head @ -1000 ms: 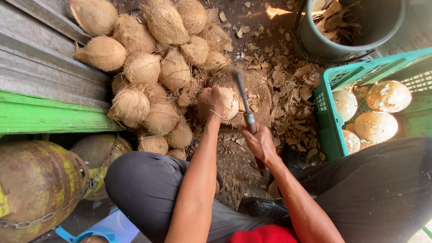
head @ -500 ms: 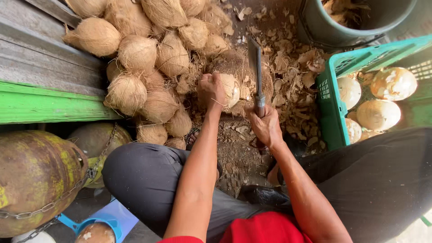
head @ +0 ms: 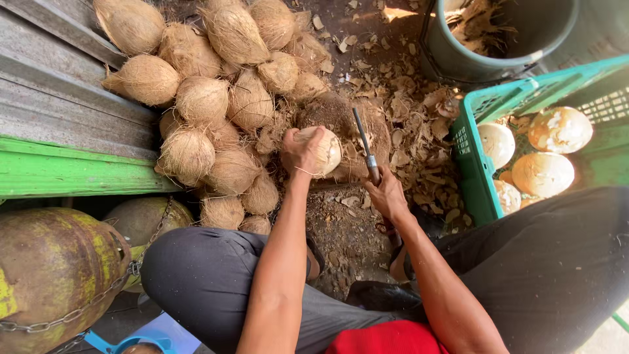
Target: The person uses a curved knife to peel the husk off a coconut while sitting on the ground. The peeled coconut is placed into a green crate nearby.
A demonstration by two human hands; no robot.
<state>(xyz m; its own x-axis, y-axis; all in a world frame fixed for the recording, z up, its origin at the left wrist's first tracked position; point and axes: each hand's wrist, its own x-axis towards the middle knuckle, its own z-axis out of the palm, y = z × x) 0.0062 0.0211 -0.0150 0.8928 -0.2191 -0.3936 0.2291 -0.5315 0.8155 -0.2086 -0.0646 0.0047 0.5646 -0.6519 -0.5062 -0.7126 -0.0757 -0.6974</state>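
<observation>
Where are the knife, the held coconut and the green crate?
knife (head: 361, 134), head view, on the blade.
held coconut (head: 327, 151), head view, on its pale bared side.
green crate (head: 466, 157), head view, on its left wall.

Soft, even daylight is filling the scene, with one hard sun patch glowing on the ground just left of the dark bucket (head: 504, 39). The peeled coconuts (head: 544, 151) below that bucket are glaring pale, nearly washing out. Wide-angle distortion is bending lines towards the frame edges far from the bucket, while focus is staying sharp throughout.
</observation>
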